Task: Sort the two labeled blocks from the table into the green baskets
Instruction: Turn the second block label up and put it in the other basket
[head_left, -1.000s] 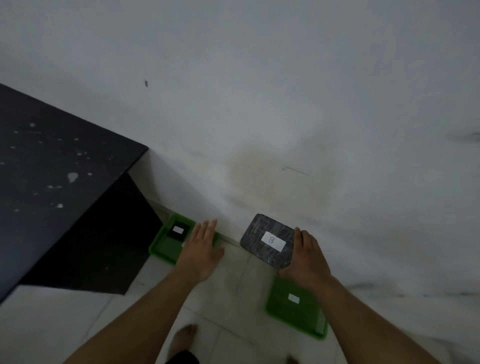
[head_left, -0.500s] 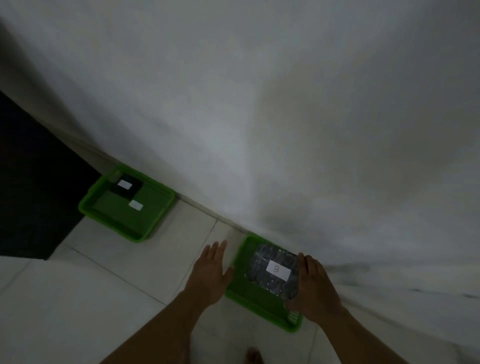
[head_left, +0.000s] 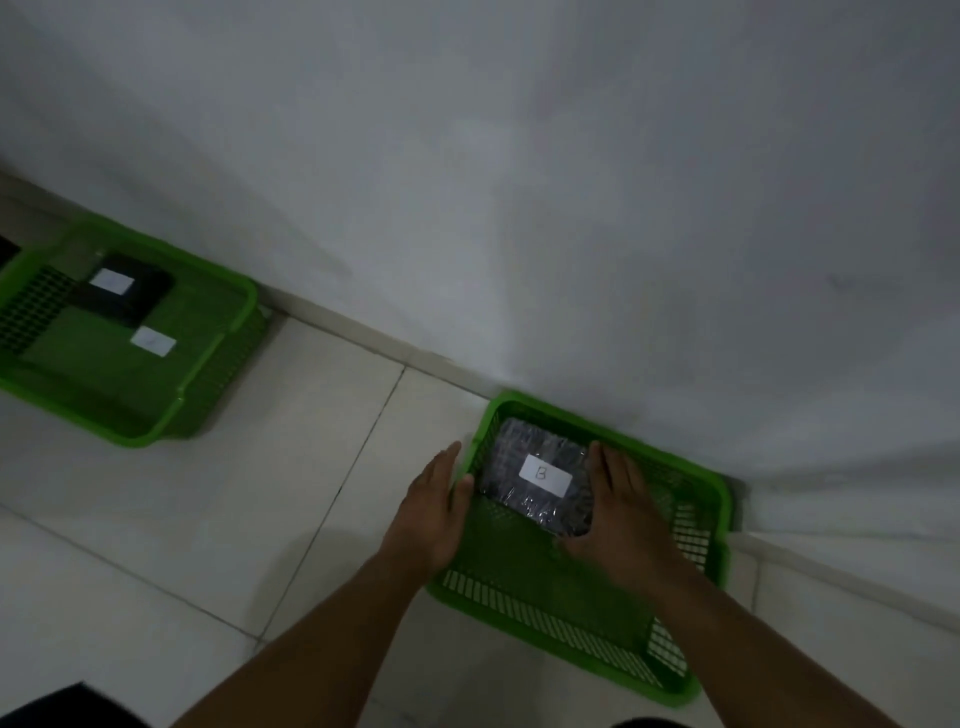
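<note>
1. Fingers of your right hand lie straight and close together along the right edge of the block marked B, with the thumb tucked under its near corner; you are touching it more than clamping it, and whether any weight is left in that hand I cannot tell.
2. Your left hand is flat and empty, fingers together, resting against the outside of the near basket at its left wall.
3. A second ago you held that block up in front of the wall, above the basket. Half a second ago it was already down between the green walls. Now it sits lower and flatter in the far left corner of the basket, label up, so the drop looks all but done.
4. Your view has swung down and right with it: the dark table has gone from view, and the floor tiles fill the lower left.
5. Over at the left, well apart, the other basket already holds a dark block with a white label, beside a loose white tag on its floor. That label is too blurred to read.
6. Judging from this, both blocks are in baskets. All that seems left is to ease your right hand off and lift it clear without dragging the block's shiny wrap.
</note>
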